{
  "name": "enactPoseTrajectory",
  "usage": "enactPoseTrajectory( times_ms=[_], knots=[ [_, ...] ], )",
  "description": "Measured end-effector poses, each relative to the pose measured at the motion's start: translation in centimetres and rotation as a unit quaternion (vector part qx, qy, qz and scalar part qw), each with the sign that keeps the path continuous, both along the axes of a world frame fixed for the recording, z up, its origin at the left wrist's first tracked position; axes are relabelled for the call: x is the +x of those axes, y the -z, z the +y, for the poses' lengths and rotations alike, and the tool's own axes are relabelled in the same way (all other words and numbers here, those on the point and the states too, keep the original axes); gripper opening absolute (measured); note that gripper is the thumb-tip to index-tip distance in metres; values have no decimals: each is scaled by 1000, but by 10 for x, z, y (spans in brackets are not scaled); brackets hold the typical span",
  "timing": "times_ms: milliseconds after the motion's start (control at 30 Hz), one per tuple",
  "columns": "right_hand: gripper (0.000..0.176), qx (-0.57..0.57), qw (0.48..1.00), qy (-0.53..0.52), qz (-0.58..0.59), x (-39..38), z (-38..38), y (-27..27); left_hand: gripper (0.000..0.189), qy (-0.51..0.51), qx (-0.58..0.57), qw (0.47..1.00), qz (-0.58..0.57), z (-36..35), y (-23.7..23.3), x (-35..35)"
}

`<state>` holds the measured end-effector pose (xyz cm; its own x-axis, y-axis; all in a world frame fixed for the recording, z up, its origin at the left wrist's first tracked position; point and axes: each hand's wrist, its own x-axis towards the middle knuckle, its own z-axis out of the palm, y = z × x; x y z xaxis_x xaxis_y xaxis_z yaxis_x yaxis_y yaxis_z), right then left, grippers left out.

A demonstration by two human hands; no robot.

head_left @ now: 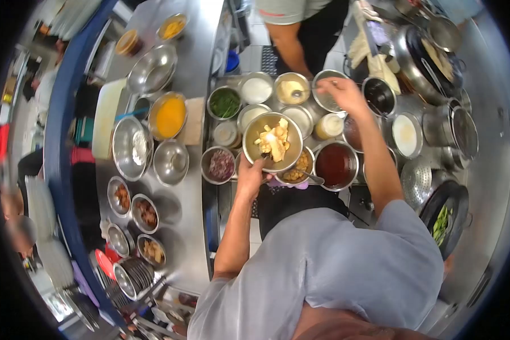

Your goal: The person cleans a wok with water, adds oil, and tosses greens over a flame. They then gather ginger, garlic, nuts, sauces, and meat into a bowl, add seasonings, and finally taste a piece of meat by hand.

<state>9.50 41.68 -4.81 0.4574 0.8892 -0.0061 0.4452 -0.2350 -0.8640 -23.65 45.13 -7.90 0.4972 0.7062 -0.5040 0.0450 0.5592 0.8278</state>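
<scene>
My left hand [253, 174] grips the near-left rim of a metal bowl [249, 148]. Pale yellow chunks [273, 141] lie in this bowl, which is held above the containers. My right hand [340, 93] is over a metal container [327, 107] at the back right, its fingers bent together; what they hold, if anything, is too small to make out. Left of that container stands one with a creamy yellow mass [291, 89] and a spoon. A container of dark red sauce [336, 165] and one of brownish bits [295, 171] stand nearer my body.
On the left counter [181, 238] are several metal bowls, one with orange liquid [169, 116]. Chopped greens [224, 103] and red onion [221, 165] sit left of the held bowl. Pans [445, 218] and pots line the right side. Another person's arm [289, 51] is beyond the containers.
</scene>
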Motion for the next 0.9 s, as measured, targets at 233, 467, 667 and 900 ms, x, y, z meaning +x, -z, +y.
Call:
enactPoseTrajectory(
  times_ms=[233,467,667,900],
  knots=[
    [31,-51,997,49,-27,-4,42,45,47,2,-16,1000,4,-1,-11,-5],
    [34,-85,996,21,-18,-1,54,55,47,-35,-12,999,37,-11,-7,-19],
    [32,-88,996,22,2,-2,61,55,43,-45,-16,998,31,-12,-9,-18],
    [32,-79,997,0,-9,3,64,62,41,-58,-16,998,25,-11,-4,-14]
  ],
)
